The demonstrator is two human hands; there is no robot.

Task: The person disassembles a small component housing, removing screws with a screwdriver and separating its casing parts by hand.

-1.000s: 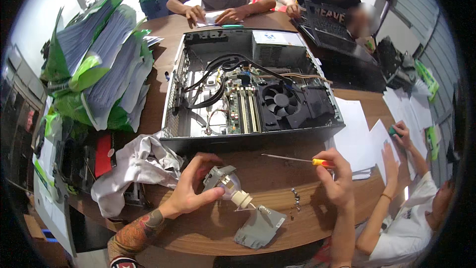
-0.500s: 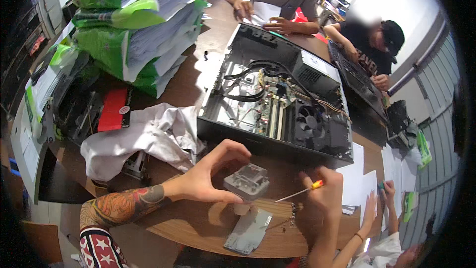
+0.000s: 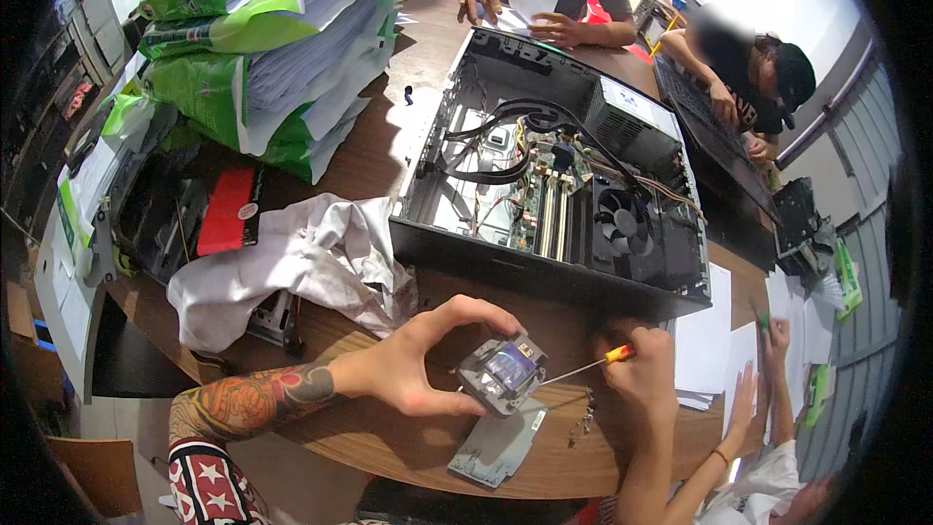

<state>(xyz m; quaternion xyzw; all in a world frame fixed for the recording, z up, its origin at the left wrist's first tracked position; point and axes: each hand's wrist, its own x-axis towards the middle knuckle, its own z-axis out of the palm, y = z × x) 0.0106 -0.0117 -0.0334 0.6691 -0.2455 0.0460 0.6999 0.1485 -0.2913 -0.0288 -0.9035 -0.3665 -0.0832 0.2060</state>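
Note:
My left hand (image 3: 420, 366) grips a small grey boxy part (image 3: 503, 373) between thumb and fingers, above the table's near edge. A shiny purple face with a yellowish spot shows on it. My right hand (image 3: 640, 371) is closed around the yellow-and-red handle of a screwdriver (image 3: 583, 367). Its thin shaft points left, and the tip appears to be at the part's right edge. Below the part, a flat grey metal plate (image 3: 498, 445) lies on the table. Several small screws (image 3: 583, 420) lie to the right of the plate.
An open black computer case (image 3: 544, 194) stands just beyond my hands. A white cloth (image 3: 292, 262) and stacked green-wrapped paper packs (image 3: 243, 68) are on the left. White sheets (image 3: 708, 340) lie on the right, near another person's hands (image 3: 743, 394). Two people sit across the table.
The grey part has turned in my left hand, so its purple face now shows. The screwdriver tip now appears at the part's edge. The whole view has shifted slightly.

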